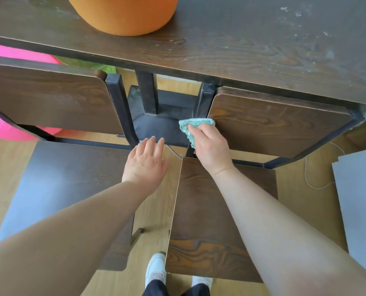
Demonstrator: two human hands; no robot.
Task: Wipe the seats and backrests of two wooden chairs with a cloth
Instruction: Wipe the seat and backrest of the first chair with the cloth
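Two dark wooden chairs with black metal frames stand side by side, facing me. The left chair's seat (66,189) and backrest (49,99) fill the left half. The right chair's seat (205,221) and backrest (280,124) are on the right. My right hand (209,144) is shut on a teal cloth (190,127) at the lower left corner of the right backrest. My left hand (145,161) hovers flat with fingers spread over the gap between the two seats, holding nothing.
A dark wooden table (241,50) runs across the top, with an orange pot (124,13) on it. Pink objects (2,129) lie behind the left chair. A grey board (361,199) and a thin cord (312,180) lie on the floor at right. My shoes (156,268) show below.
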